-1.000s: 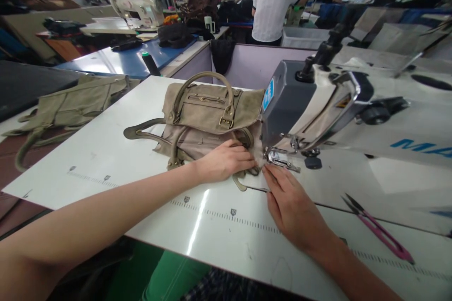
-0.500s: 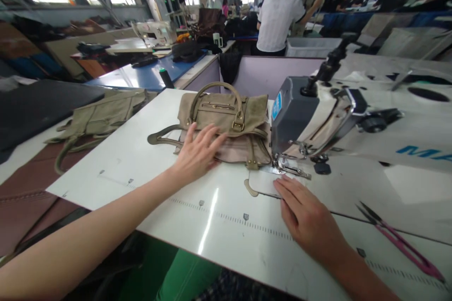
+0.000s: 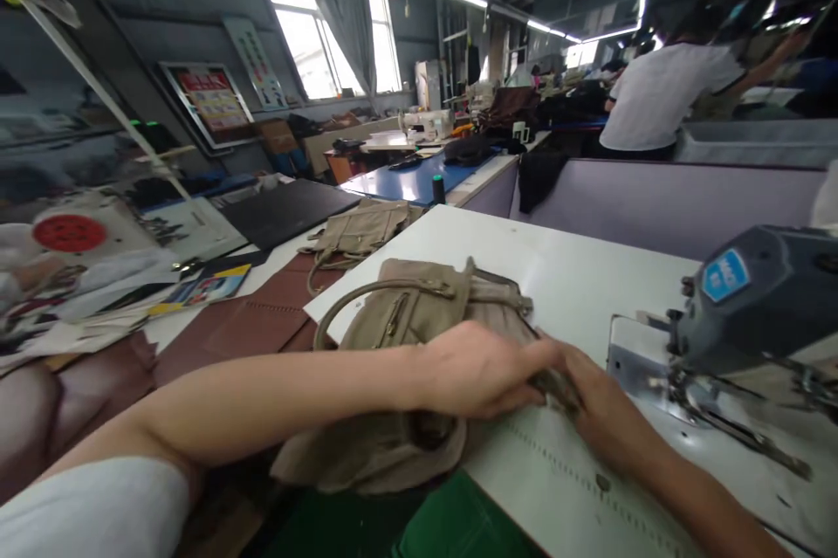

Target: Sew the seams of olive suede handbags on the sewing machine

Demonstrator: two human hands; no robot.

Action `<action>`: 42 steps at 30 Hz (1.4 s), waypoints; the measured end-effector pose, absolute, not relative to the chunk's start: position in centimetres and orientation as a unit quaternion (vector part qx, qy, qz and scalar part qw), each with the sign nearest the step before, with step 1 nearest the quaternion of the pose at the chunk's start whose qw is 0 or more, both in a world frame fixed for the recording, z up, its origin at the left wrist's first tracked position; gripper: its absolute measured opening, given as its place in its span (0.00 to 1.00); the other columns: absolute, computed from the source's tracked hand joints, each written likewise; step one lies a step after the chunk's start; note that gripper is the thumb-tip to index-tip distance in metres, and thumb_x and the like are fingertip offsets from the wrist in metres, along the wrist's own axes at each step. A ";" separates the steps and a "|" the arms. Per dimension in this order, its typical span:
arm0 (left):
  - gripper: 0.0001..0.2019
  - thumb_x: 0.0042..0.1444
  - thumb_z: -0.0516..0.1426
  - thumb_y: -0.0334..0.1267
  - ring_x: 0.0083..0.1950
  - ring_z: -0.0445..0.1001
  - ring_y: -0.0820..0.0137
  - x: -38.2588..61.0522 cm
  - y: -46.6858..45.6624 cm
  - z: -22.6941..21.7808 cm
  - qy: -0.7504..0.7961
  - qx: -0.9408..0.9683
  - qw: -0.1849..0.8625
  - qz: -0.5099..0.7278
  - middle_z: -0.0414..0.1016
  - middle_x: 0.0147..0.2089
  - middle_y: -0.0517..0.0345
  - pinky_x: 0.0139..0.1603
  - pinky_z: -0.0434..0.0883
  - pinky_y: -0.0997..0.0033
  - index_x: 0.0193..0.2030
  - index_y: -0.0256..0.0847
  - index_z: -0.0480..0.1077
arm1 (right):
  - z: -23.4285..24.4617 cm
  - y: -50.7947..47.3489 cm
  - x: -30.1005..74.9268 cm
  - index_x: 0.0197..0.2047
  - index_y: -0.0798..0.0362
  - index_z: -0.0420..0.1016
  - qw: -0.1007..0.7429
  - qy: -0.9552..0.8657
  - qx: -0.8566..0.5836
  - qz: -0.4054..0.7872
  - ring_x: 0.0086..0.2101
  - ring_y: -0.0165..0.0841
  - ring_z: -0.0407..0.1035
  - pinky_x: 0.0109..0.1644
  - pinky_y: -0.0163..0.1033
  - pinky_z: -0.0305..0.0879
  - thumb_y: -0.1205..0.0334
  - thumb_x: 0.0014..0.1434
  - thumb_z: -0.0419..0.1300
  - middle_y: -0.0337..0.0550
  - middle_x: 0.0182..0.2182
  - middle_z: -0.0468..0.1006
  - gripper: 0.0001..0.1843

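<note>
An olive-green handbag (image 3: pixel 419 305) with a looped handle and a small zip lies across the worktable's left part, its lower body hanging past the front edge. My left hand (image 3: pixel 477 366) is closed over the bag's right side, its fingers curled under and partly hidden. Close against it, my right hand (image 3: pixel 593 392) grips the end of the same bag at a dark olive edge piece; its fingertips are partly covered. To the right, the sewing machine head (image 3: pixel 739 287) stands apart from the bag, with its needle area over the white tabletop.
A second olive bag (image 3: pixel 360 230) rests on the left beside brown leather pieces (image 3: pixel 249 322). A dark thread spool (image 3: pixel 438 189) stands behind the table corner. A lilac partition (image 3: pixel 628 200) borders the back. A person in a white shirt (image 3: pixel 668 95) is beyond it.
The bag has come away from the machine, leftward and toward me, and is turned. Both hands have come together on its right end. The view has swung left.
</note>
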State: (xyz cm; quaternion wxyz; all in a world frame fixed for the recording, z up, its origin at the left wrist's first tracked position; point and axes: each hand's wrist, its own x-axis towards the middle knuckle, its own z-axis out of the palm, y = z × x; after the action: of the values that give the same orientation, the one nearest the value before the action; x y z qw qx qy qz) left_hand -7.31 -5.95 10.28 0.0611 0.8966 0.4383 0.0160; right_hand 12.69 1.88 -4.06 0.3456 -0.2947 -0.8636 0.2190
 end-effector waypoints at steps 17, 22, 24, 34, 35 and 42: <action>0.18 0.68 0.48 0.50 0.40 0.72 0.63 -12.0 -4.5 10.3 0.371 0.924 -0.076 0.058 0.73 0.40 0.52 0.41 0.66 0.65 0.45 0.38 0.71 | -2.6 -8.6 17.3 0.58 0.50 0.70 0.312 -0.837 -0.408 0.188 0.56 0.42 0.65 0.59 0.54 0.67 0.61 0.65 0.49 0.48 0.56 0.71 0.20; 0.16 0.61 0.59 0.48 0.42 0.73 0.61 -11.8 -9.4 9.4 0.494 0.867 -0.048 -0.043 0.73 0.42 0.53 0.42 0.67 0.63 0.49 0.40 0.69 | -3.3 -8.2 13.2 0.61 0.65 0.65 0.293 -0.866 -0.373 0.158 0.61 0.48 0.57 0.62 0.62 0.61 0.65 0.64 0.47 0.59 0.59 0.66 0.25; 0.05 0.64 0.57 0.38 0.37 0.74 0.63 -11.9 -10.0 8.0 0.522 0.847 -0.054 -0.091 0.74 0.37 0.55 0.37 0.66 0.65 0.40 0.39 0.69 | -3.7 -8.0 12.4 0.63 0.69 0.61 0.288 -0.866 -0.380 0.148 0.62 0.49 0.55 0.63 0.63 0.58 0.67 0.63 0.46 0.62 0.60 0.64 0.27; 0.12 0.68 0.48 0.43 0.43 0.71 0.60 -13.9 -0.6 15.9 0.537 0.768 -0.293 0.188 0.72 0.41 0.53 0.39 0.67 0.62 0.44 0.40 0.69 | -2.7 -8.5 11.6 0.63 0.67 0.60 0.316 -0.872 -0.341 0.154 0.62 0.47 0.52 0.65 0.59 0.55 0.70 0.62 0.49 0.59 0.60 0.64 0.26; 0.11 0.68 0.49 0.40 0.50 0.69 0.58 -13.4 1.3 15.7 0.526 0.774 -0.277 0.217 0.71 0.47 0.50 0.47 0.66 0.56 0.47 0.38 0.68 | -2.4 -8.4 10.9 0.60 0.66 0.64 0.312 -0.876 -0.334 0.158 0.60 0.48 0.54 0.66 0.58 0.54 0.71 0.62 0.51 0.59 0.57 0.67 0.23; 0.18 0.63 0.56 0.52 0.43 0.73 0.63 -8.6 2.5 6.0 0.363 0.931 -0.032 0.008 0.72 0.42 0.54 0.44 0.70 0.66 0.48 0.40 0.71 | -1.7 -6.5 6.0 0.42 0.56 0.79 0.241 -0.893 -0.340 0.172 0.48 0.43 0.66 0.58 0.46 0.65 0.78 0.58 0.57 0.50 0.41 0.77 0.13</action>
State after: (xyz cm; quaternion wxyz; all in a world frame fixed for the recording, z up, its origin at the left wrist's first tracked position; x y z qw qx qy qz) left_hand -8.58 2.50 6.01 -0.0322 0.9312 0.3630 0.0083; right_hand 5.96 -6.46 -1.67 0.2408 -0.3396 -0.8928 0.1722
